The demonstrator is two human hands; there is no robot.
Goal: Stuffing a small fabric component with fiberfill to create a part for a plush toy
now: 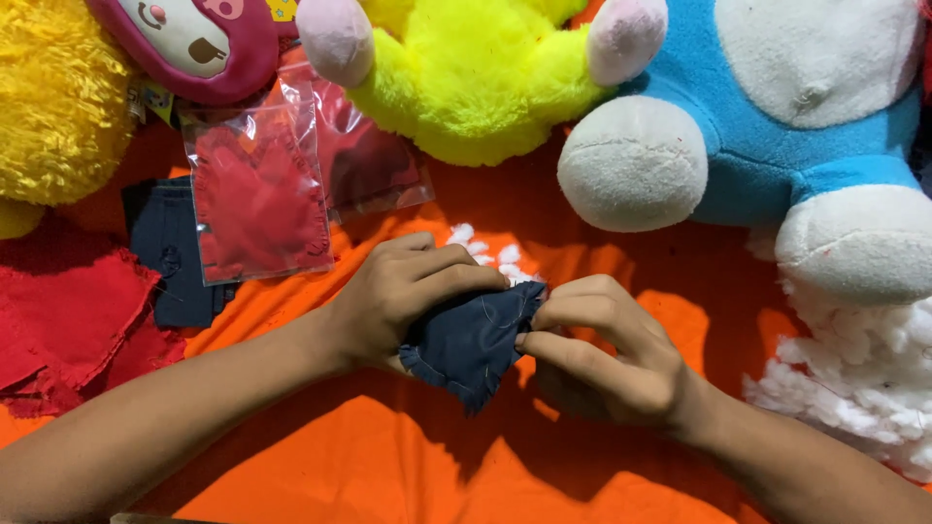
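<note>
**Both hands on a dark pouch**

A small dark navy fabric pouch with frayed, stitched edges (473, 342) lies on the orange cloth surface (388, 456), near the middle. The left hand (403, 291) closes over its left side, fingers curled on top. The right hand (597, 349) pinches its right edge between thumb and fingertips (white stuffing (490, 252) shows just behind). Beyond lie a clear plastic bag holding red fabric (257, 199), a yellow plush toy (466, 78) and a blue-and-white plush toy (777, 126).
</note>
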